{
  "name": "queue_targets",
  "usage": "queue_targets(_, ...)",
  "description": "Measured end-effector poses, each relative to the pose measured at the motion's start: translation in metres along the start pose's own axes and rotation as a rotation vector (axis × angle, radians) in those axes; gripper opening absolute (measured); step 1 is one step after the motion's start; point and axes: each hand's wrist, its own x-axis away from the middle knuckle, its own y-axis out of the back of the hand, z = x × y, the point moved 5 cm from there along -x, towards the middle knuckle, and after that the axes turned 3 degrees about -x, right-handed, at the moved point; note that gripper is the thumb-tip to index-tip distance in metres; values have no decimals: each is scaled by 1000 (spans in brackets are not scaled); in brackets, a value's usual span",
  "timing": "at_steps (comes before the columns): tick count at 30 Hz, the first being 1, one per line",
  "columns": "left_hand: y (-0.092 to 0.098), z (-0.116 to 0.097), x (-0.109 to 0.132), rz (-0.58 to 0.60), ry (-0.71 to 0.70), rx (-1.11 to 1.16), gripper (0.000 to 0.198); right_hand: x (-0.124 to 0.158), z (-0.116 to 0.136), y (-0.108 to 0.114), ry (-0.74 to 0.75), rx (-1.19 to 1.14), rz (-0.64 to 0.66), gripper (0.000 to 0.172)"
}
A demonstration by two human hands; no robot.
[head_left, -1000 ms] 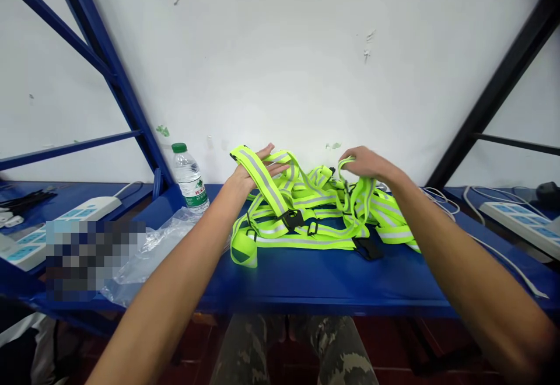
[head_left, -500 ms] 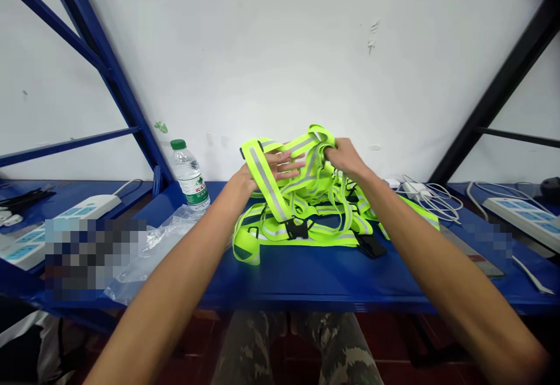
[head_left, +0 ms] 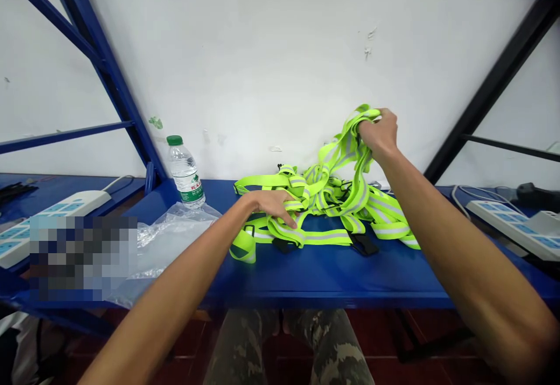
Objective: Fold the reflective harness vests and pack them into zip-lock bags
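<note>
My right hand is closed around a bunch of fluorescent yellow-green reflective straps with silver stripes, lifted above the blue table. Strands hang from it into the tangled pile. Lower and to the left, my left hand is within the pile, its fingers around a reflective strap and partly hidden by the webbing. Black plastic buckles lie at the front of the heap: one buckle on the right, another buckle below my left hand.
A water bottle with a green cap stands left of the straps, with a clear plastic bag in front of it. White power strips lie at the left and right. Blue frame posts and a white wall enclose the table.
My right hand has moved up and to the right, drawing the bunched straps along. My left hand has dropped from the raised loop into the pile, and its fingers are no longer spread.
</note>
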Motion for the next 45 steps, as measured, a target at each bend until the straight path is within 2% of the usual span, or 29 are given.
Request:
queue_targets(2, 4, -1, -7, -68, -22, -99, 24, 5, -5, -3, 8, 60, 128, 56)
queue_targets(3, 9, -3, -10, -119, -35, -73, 22, 8, -6, -4, 16, 96, 191, 60)
queue_targets(5, 27, -9, -13, -281, -82, 163, 26, 16, -6, -6, 36, 176, 325, 54)
queue_targets(7, 42, -13, -13, -379, -77, 404, 31, 27, -3, -7, 71, 261, 490, 40)
queue_targets(9, 52, -17, -10, -404, -71, 569, 39, 39, 1, -10, 129, 349, 658, 31)
queue_targets(12, 58, -22, -3, -400, -105, 679, 50, 57, -1, -17, 218, 478, 871, 36)
queue_targets(18, 58, -18, 6, -387, -188, 801, 51, 90, -21, -34, 192, 904, 1066, 62)
queue_targets(22, 55, -21, 12, -451, -267, 796, 51, 125, -19, -61, 346, 729, 1238, 69)
queue_targets(25, 52, -24, 19, -488, -268, 757, 55, 141, -25, -80, 476, 690, 1119, 64)
queue_targets(28, 53, -25, 27, -464, -209, 701, 63, 144, -39, -91, 430, 682, 1001, 71)
queue_targets(29, 54, -24, 28, -424, -163, 663, 65, 143, -42, -92, 402, 666, 996, 65)
queue_targets(31, 57, -22, 29, -319, -40, 536, 62, 136, -45, -91, 372, 643, 1005, 41)
queue_targets(33, 68, -17, 29, -317, 63, 390, 51, 123, -42, -86, 348, 579, 1025, 25)
queue_targets(34, 76, -15, 30, -382, 99, 311, 45, 114, -37, -82, 329, 509, 1029, 23)
queue_targets(36, 94, -10, 33, -588, 181, 105, 41, 95, -25, -71, 286, 310, 973, 20)
queue_targets(38, 103, -10, 40, -789, 303, -201, 43, 72, -10, -56, 244, 101, 802, 20)
queue_targets(40, 99, -17, 44, -896, 392, -543, 46, 54, 5, -40, 211, -71, 578, 20)
queue_targets(41, 92, -24, 44, -915, 386, -686, 48, 48, 13, -34, 198, -149, 482, 19)
queue_targets(43, 67, -42, 35, -885, 236, -855, 59, 45, 30, -27, 198, -274, 367, 16)
queue_targets(45, 35, -63, 19, -794, -102, -814, 77, 51, 51, -28, 231, -340, 351, 12)
